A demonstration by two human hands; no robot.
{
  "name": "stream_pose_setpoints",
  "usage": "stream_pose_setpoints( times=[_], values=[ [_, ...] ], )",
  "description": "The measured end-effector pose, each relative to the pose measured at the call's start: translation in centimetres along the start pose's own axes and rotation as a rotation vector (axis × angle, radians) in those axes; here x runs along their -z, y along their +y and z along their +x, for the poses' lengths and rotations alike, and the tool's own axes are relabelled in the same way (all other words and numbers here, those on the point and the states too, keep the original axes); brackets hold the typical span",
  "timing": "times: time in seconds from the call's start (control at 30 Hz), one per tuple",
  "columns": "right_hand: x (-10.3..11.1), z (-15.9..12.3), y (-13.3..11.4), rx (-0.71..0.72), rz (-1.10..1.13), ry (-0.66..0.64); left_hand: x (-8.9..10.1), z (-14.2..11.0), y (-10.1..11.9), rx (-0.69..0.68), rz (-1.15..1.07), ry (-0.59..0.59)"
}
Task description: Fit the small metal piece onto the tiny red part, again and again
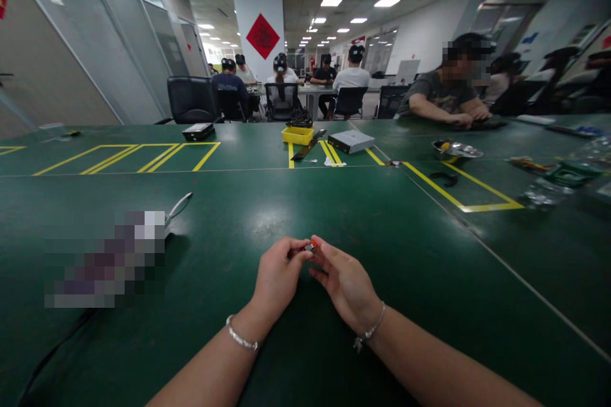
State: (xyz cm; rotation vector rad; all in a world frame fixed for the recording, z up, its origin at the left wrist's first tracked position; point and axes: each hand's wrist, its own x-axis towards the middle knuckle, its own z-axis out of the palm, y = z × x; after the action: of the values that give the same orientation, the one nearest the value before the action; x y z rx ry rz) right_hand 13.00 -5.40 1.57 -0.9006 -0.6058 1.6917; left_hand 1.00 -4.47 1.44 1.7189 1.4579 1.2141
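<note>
Both hands meet above the green table in the lower middle of the head view. Between their fingertips is a small orange-red and silver piece (311, 246), too small for me to tell its kind. My left hand (280, 272) pinches its silver side with thumb and forefinger. On the orange end, the thumb and fingers of my right hand (347, 281) close in from the other side. Fingers cover much of the piece. Each wrist wears a silver bracelet.
On the green table (214, 324), a blurred-out long object (109, 261) with a cable lies left. Farther back are a black box (199, 132), a yellow tray (298, 135), a grey box (352, 141) and a foil dish (457, 149). A person (446, 86) sits at the far right.
</note>
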Motion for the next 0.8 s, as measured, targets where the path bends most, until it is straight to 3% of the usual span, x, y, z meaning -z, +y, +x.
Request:
stream_pose_setpoints(
  times=[0.6,0.7,0.8],
  values=[
    [-0.1,-0.2,0.1,-0.019,0.001,-0.04,-0.1,-0.3,-0.1,-0.075,0.1,0.039],
    [0.0,0.3,0.3,0.034,-0.152,-0.042,-0.2,-0.1,-0.1,-0.07,0.127,0.029],
    [0.6,1.4,-0.7,0.157,-0.445,-0.039,-0.3,0.0,-0.1,-0.095,0.16,-0.063]
  ],
)
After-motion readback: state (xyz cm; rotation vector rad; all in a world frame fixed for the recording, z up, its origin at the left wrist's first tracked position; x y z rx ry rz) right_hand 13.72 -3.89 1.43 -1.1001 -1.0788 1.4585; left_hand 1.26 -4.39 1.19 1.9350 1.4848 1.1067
